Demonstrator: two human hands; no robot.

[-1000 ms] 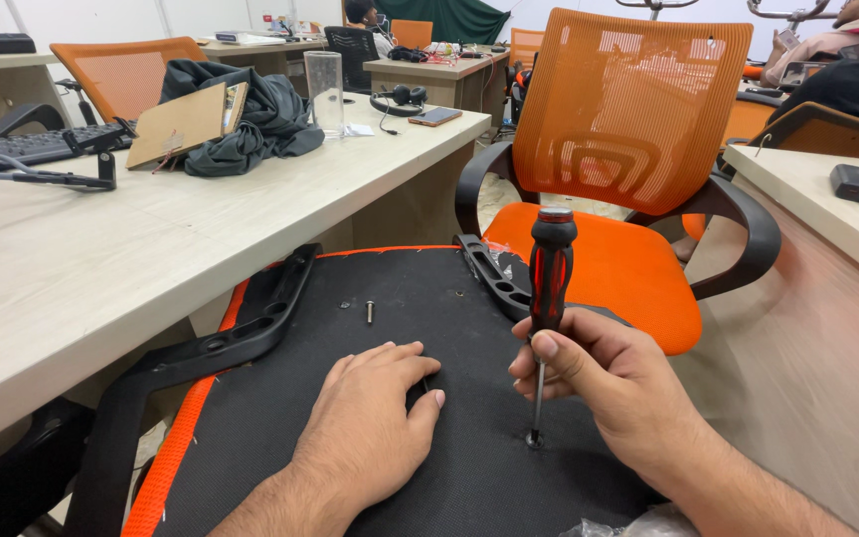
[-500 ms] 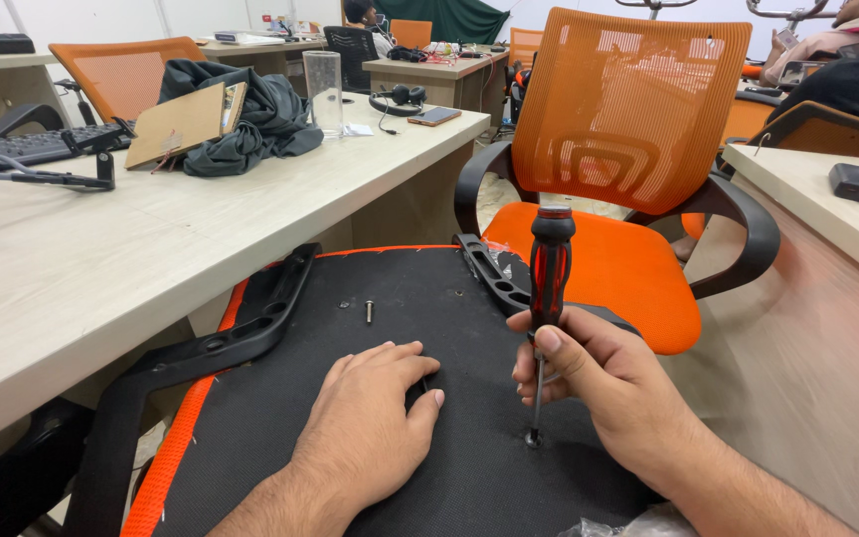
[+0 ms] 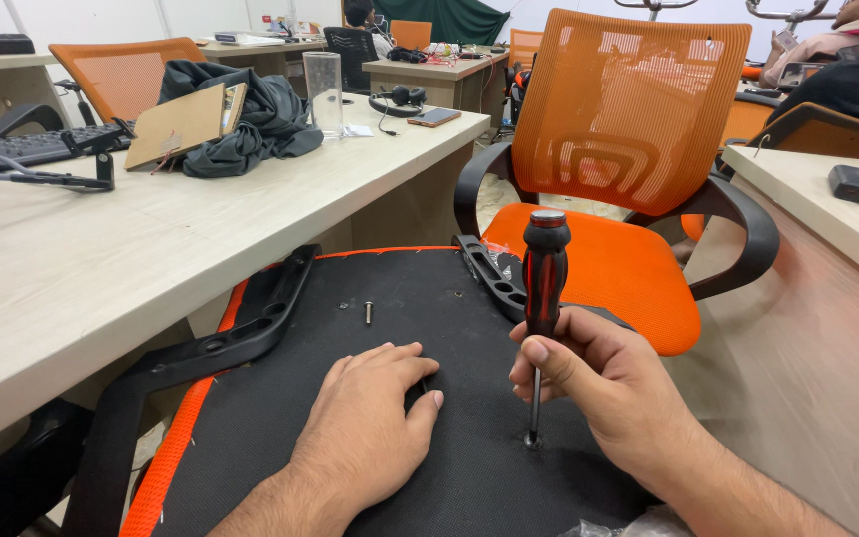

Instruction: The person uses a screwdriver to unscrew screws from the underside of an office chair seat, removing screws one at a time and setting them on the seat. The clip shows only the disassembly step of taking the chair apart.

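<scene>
Right hand (image 3: 608, 383) wrapped around the lower handle of a red-and-black screwdriver (image 3: 545, 273), shaft upright, tip seated in a screw hole (image 3: 532, 439) of the black fabric underside of an upturned chair seat (image 3: 429, 328). Left hand (image 3: 375, 428) pressed flat on the fabric just beside the tool, fingers together, gripping nothing. Compared with half a second ago: tool and tip in the same spot, fingers shifted only slightly around the handle, consistent with turning in place. Loose screw (image 3: 369, 312) lying farther up the panel. Black armrest (image 3: 221, 338) along the left edge; orange mesh chair (image 3: 628, 129) behind.
</scene>
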